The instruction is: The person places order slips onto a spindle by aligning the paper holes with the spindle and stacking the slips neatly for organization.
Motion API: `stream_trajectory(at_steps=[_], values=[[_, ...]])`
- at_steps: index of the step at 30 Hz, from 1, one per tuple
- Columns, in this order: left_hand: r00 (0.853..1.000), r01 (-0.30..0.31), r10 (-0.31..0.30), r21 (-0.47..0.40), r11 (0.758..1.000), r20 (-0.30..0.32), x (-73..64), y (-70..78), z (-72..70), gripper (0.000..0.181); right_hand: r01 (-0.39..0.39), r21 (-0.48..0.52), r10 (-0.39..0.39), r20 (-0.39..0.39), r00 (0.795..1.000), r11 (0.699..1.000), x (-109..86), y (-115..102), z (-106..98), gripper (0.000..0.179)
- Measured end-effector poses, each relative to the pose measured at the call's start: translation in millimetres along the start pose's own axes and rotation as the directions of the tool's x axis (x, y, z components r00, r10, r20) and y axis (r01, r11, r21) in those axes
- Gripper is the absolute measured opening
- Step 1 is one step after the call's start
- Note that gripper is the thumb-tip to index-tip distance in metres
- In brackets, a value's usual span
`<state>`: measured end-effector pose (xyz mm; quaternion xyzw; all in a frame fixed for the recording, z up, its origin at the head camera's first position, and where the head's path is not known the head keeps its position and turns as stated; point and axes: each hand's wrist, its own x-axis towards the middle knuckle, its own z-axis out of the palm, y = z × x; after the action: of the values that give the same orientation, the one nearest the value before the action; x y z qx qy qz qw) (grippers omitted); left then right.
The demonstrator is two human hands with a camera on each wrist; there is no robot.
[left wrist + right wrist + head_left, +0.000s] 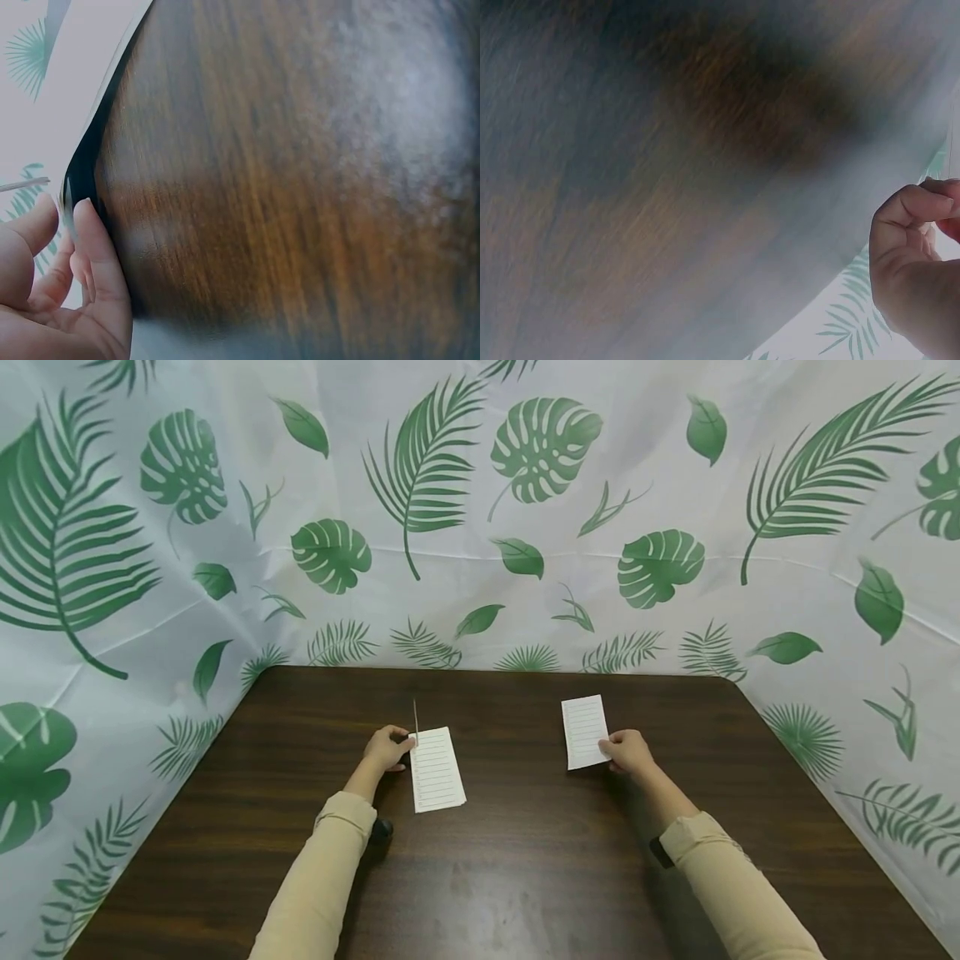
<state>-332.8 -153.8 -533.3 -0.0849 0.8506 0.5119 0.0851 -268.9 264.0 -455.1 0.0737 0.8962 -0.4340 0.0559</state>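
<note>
My left hand (387,749) pinches the left edge of a small stack of white lined paper sheets (438,772) between thumb and fingers. A thin, pale, stick-like strip (416,718) rises near the thumb at the stack's upper left corner; its tip (26,184) also shows in the left wrist view. Farther right, my right hand (628,751) pinches a white lined paper sheet (583,731) by its lower right edge. That sheet is slightly tilted over the table. In the right wrist view the right hand's fingers (915,206) are bent, the sheet mostly out of frame.
Both hands are over a dark brown wooden table (495,877). A white curtain with green leaf prints (480,468) surrounds its back and sides. Dark bands are at both wrists, the right one (662,852) just below the sleeve cuff.
</note>
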Motion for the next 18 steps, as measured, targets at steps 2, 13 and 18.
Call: stream_trajectory(at_steps=[2, 13, 18], values=[[1.000, 0.009, -0.009, -0.003, 1.000, -0.014, -17.2, 14.9, -3.8, 0.035, -0.001, 0.016, 0.001, 0.001, 1.000, 1.000, 1.1, -1, 3, 0.024], [0.995, 0.092, -0.095, -0.067, 0.994, -0.042, -65.3, 54.8, -23.3, 0.028, 0.061, 0.059, -0.062, 0.014, 0.998, 0.996, -3.5, -20, 10, 0.023], [0.996, 0.065, -0.069, -0.063, 0.996, -0.056, -62.0, 53.8, -30.0, 0.028, 0.086, 0.071, -0.087, 0.016, 0.996, 0.994, -4.6, -31, 11, 0.023]])
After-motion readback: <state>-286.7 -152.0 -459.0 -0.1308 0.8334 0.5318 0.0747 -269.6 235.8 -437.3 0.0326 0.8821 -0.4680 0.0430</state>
